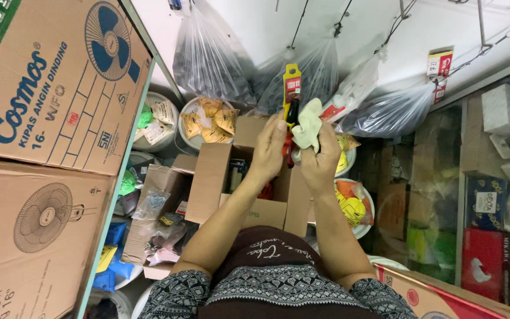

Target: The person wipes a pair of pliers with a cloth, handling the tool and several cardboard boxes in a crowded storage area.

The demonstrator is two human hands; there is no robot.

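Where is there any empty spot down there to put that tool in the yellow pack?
Hardly any. The open brown cardboard box below the left hand and right hand shows bare flaps, the likeliest free patch. Left of it, small plastic-bagged goods crowd the floor; right, white bowls of yellow packets fill it. Overhead, hanging clear plastic bags leave little room to pass a hand.

Bright, even indoor light, soft shadows, sharp focus, slight wide-angle stretch at edges.

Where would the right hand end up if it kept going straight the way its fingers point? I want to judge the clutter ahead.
Probably the hanging clear plastic bags; the right hand, gripping a pale cloth, points at them, though depth is unclear.
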